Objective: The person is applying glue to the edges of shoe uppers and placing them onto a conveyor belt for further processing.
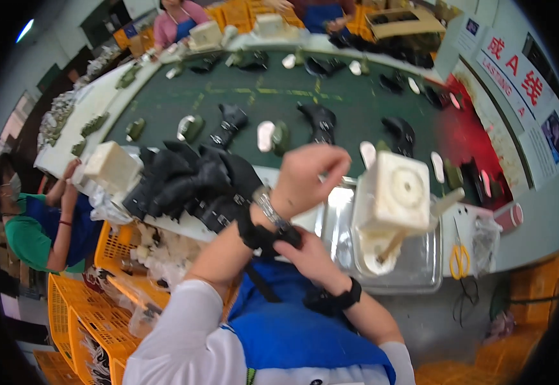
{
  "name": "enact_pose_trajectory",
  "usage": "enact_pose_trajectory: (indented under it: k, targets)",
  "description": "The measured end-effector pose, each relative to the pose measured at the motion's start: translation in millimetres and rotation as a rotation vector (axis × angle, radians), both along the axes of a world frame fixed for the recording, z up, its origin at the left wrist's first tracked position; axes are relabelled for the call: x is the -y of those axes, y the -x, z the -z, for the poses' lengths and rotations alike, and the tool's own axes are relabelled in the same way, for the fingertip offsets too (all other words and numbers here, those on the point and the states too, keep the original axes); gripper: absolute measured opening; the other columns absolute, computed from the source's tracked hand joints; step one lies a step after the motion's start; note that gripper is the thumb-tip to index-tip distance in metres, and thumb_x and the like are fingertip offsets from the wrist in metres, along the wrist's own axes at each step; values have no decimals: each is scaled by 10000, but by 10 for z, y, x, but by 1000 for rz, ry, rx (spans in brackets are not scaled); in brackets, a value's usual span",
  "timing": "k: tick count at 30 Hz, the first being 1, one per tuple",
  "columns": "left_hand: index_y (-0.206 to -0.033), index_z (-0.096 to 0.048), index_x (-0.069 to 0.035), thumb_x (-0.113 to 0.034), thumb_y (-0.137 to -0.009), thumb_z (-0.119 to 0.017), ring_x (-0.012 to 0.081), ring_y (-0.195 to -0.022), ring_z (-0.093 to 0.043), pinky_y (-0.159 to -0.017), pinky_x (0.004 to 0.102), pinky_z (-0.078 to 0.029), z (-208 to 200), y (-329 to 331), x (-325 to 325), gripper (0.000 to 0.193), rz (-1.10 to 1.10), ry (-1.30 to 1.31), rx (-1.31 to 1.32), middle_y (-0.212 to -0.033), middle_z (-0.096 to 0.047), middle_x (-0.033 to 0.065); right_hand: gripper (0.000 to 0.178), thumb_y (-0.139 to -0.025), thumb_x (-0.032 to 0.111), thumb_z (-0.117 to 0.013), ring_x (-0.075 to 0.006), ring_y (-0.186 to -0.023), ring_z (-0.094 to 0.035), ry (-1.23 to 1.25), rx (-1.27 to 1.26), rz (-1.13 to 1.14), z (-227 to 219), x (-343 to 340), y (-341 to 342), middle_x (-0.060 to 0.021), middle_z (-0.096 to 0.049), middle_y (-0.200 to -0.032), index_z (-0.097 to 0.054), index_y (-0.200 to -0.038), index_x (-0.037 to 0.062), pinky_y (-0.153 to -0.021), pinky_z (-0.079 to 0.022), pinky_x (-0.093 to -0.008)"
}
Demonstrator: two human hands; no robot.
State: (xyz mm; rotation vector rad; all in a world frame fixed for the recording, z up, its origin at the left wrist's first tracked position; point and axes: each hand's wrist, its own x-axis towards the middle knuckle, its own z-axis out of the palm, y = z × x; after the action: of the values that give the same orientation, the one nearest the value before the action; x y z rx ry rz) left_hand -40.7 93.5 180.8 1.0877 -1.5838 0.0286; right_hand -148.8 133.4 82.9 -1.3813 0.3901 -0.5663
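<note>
My left hand (pixel 310 181) is raised over the near edge of the table, fingers curled in a loose fist with nothing visible in them. A metal-banded watch and a black wrist strap (pixel 254 232) are on that wrist. My right hand (pixel 310 258) reaches across and grips a black part of the strap, its fingers partly hidden behind it. Another black band (pixel 334 296) circles my right wrist. Left of my hands lies a heap of black shoe uppers (pixel 189 176); to the right, a white block-shaped device (pixel 395 192) stands in a metal tray (pixel 421 273).
A green conveyor belt (pixel 164 96) carries black uppers, pale insoles (pixel 265 136) and olive shoe lasts (pixel 281 138). Yellow-handled scissors (pixel 459 260) and a pink cup (pixel 510 218) lie right. Orange crates (pixel 100 321) stand lower left. A co-worker (pixel 29 218) works at left; others sit opposite.
</note>
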Motion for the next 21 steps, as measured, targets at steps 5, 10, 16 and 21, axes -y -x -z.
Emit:
enact_pose_trajectory:
  k: [5, 10, 16, 21]
  targets:
    - [-815, -606, -9, -22, -726, -609, 218, -616, -591, -569, 285, -473, 9, 3, -241, 90, -8, -66, -67, -723, -602, 101, 457, -803, 119, -624, -123, -882, -567, -41, -52, -69, -182, -33, 199, -86, -588, -1026, -460, -1203, -27, -762, -467, -267]
    - [-867, -615, 18, -38, -804, -572, 91, -683, -588, -622, 221, -464, 203, -147, -279, 94, 29, -326, -265, -762, -626, 50, 378, -845, 35, -531, -123, -838, -563, 28, 123, 198, -938, 370, 706, -90, -586, -986, -452, -1210, -26, -753, -475, -274]
    - [-1257, -408, -12, -111, -790, -598, 178, -1127, -463, -960, 324, -345, 275, 477, -75, 513, 607, -584, -254, -1187, -513, 99, 237, -886, 218, -511, -125, -698, -540, -344, 696, 326, -1540, 1285, 825, -39, -591, -859, -537, -1057, 56, -643, -457, -255]
    - [-1341, -263, 1, -252, -761, -671, 195, -1204, -390, -1009, 345, -290, 212, 856, -51, 754, 1126, -691, -673, -1277, -416, 117, 224, -888, 215, -500, -118, -674, -530, -369, 860, 279, -1608, 1348, 888, -39, -585, -822, -544, -1032, 50, -613, -452, -254]
